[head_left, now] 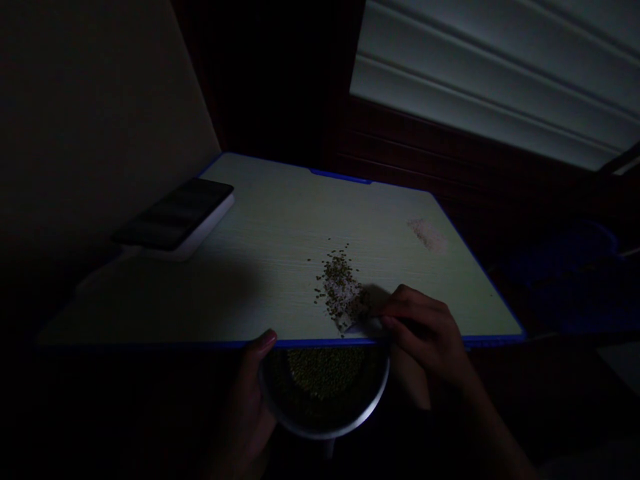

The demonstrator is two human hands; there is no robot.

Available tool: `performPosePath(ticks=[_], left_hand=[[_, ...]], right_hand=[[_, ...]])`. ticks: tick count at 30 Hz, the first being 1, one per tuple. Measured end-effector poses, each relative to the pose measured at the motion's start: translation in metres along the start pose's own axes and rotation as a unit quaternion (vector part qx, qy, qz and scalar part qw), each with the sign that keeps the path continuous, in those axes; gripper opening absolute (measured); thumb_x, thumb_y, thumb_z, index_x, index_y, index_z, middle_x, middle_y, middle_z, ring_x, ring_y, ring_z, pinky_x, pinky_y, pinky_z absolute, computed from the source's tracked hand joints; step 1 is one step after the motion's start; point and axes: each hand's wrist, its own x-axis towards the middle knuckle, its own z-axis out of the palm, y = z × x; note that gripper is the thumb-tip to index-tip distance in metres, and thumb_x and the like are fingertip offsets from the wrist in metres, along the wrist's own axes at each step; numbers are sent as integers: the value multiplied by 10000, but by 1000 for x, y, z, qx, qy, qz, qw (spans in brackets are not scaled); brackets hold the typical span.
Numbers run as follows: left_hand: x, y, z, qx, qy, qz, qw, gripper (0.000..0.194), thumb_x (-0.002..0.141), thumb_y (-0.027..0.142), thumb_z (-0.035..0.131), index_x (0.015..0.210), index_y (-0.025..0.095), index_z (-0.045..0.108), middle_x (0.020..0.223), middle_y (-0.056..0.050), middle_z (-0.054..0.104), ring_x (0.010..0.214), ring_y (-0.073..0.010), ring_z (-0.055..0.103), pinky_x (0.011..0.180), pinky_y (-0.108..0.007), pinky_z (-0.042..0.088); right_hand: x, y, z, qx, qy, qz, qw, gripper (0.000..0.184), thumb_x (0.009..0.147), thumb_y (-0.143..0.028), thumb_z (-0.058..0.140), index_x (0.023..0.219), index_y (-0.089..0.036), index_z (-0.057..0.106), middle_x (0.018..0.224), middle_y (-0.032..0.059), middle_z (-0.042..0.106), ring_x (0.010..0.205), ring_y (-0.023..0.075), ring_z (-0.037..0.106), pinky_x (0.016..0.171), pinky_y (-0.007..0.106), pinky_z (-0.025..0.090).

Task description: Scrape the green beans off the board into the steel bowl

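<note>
Head view, left hand (pixel 249 400) curled around a round steel bowl (pixel 325 432) of green grains (pixel 325 371), right hand (pixel 425 340) pressed together at a loose heap of brown and white seeds (pixel 340 288), on a pale blue-edged desk (pixel 280 220)

A dim room: a plain beige wall (pixel 100 120) on the left, dark brown wooden panelling (pixel 450 140) behind, a ribbed white panel (pixel 490 73) lit pale at upper right, and a pale green, blue-edged desk (pixel 280 200)

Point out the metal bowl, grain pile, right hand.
metal bowl (pixel 358 420), head view, front rim
grain pile (pixel 340 287), head view, middle of the pile
right hand (pixel 425 333), head view, back of the hand
</note>
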Motion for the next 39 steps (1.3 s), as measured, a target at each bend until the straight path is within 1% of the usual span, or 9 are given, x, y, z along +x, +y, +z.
performPosePath(ticks=[4, 8, 11, 15, 18, 21, 27, 34, 39], left_hand=[[-2, 0, 4, -20, 7, 6, 1000, 53, 842, 204, 699, 830, 239, 737, 795, 70, 760, 667, -123, 700, 579, -171, 588], [-4, 1, 6, -12, -2, -2, 1000, 51, 847, 237, 692, 861, 205, 728, 837, 7, 765, 706, -148, 705, 543, -176, 567], [-4, 1, 5, -15, -9, -1, 1000, 52, 836, 242, 711, 870, 208, 730, 884, 4, 772, 716, -133, 703, 506, -146, 532], [-2, 0, 6, -41, 2, 31, 999, 146, 824, 176, 725, 712, 258, 680, 710, 89, 723, 602, -74, 659, 523, -102, 528], [-3, 1, 8, -42, 8, 18, 999, 120, 842, 168, 702, 767, 261, 714, 760, 73, 748, 632, -88, 678, 536, -113, 543], [-4, 1, 7, -22, 25, 18, 999, 105, 861, 164, 665, 828, 237, 734, 825, 36, 768, 692, -122, 706, 559, -145, 569], [-3, -1, 3, -40, -8, 25, 999, 67, 841, 198, 708, 845, 252, 747, 864, 66, 767, 702, -78, 689, 574, -76, 528], [2, -5, -1, -48, -44, 6, 998, 37, 813, 284, 755, 838, 259, 743, 852, 50, 757, 698, -87, 686, 618, -98, 555], [1, -6, 1, -46, -9, 34, 998, 33, 812, 222, 745, 803, 251, 732, 839, 60, 759, 673, -78, 676, 540, -76, 513]], right_hand=[[-1, 3, 0, 5, -27, -9, 1000, 153, 949, -173, 674, 1070, -209, 761, 851, 39, 683, 774, 153, 638, 648, 281, 496], [-1, 3, -2, 13, -40, -6, 999, 174, 945, -179, 677, 1091, -225, 760, 849, 31, 682, 769, 154, 635, 645, 281, 487], [-3, 3, -3, 7, 16, 19, 1000, 133, 943, -172, 660, 1012, -230, 759, 833, 19, 682, 745, 152, 627, 640, 286, 475], [-8, 4, -1, -59, 143, 98, 983, 117, 944, -182, 622, 889, -225, 716, 781, -5, 644, 706, 143, 596, 613, 280, 431], [-8, 3, 2, -115, 179, 124, 969, 107, 928, -197, 617, 865, -216, 701, 750, -14, 631, 674, 135, 580, 596, 276, 411], [-6, 0, 5, -149, 171, 113, 967, 97, 912, -201, 613, 863, -201, 697, 737, -7, 639, 655, 131, 586, 593, 277, 417], [-5, -3, 3, -127, 113, 73, 983, 105, 922, -196, 604, 848, -187, 679, 735, 9, 640, 662, 132, 597, 590, 274, 432], [-5, -2, 1, -84, 82, 57, 991, 114, 915, -160, 601, 836, -189, 678, 730, 6, 620, 670, 135, 586, 592, 279, 431], [-5, 0, -1, -64, 97, 70, 991, 115, 911, -158, 609, 825, -193, 677, 741, 6, 630, 672, 140, 586, 592, 284, 422]])
